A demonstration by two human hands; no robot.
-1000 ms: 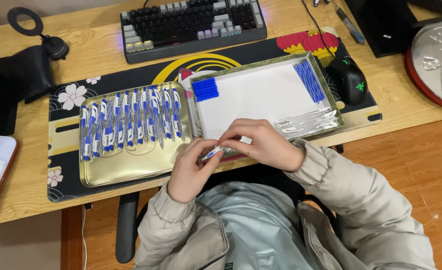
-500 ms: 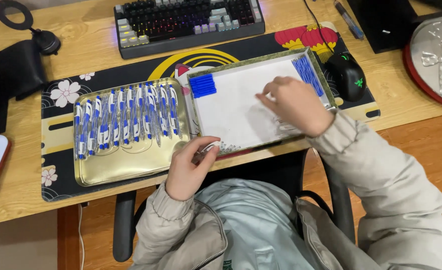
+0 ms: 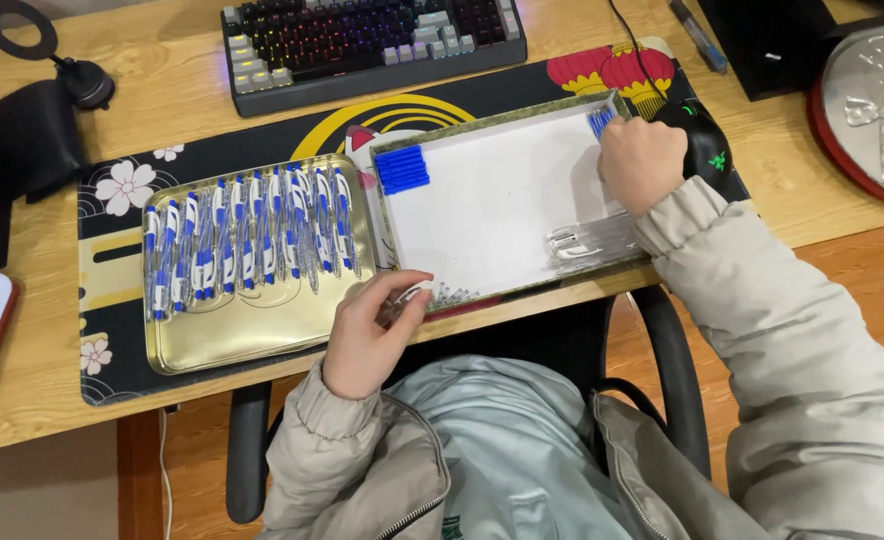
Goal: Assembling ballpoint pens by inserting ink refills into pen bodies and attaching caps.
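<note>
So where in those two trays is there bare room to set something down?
The white-lined rectangular tray is bare across its middle, between the blue caps, the clear barrels and the right hand. The gold metal tray has a free strip along its near edge, by the left hand. Its upper half is crowded with blue-and-white pens.
</note>
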